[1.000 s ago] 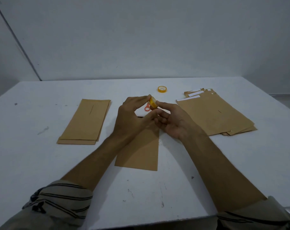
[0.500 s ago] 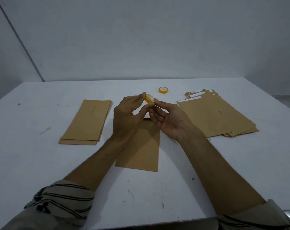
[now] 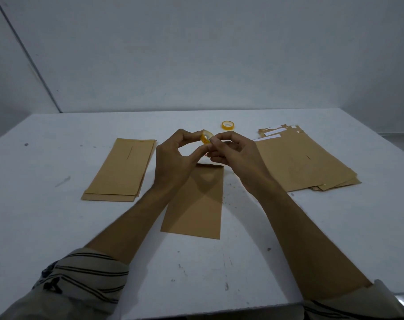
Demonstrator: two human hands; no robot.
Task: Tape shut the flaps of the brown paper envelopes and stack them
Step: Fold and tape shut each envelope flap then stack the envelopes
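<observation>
As left fingers [image 3: 189, 135] hold the tape [image 3: 206, 137], right fingers [image 3: 222, 137] pinch it.

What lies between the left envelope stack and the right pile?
A single envelope, flat, in the head view; left hand and right hand hold a tape roll over its far end.

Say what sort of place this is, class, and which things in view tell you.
Probably a plain packing work spot: a white table against blank walls, envelopes in a left pile and a right pile, a spare roll of tape, and a held roll between left hand and right hand.
</observation>
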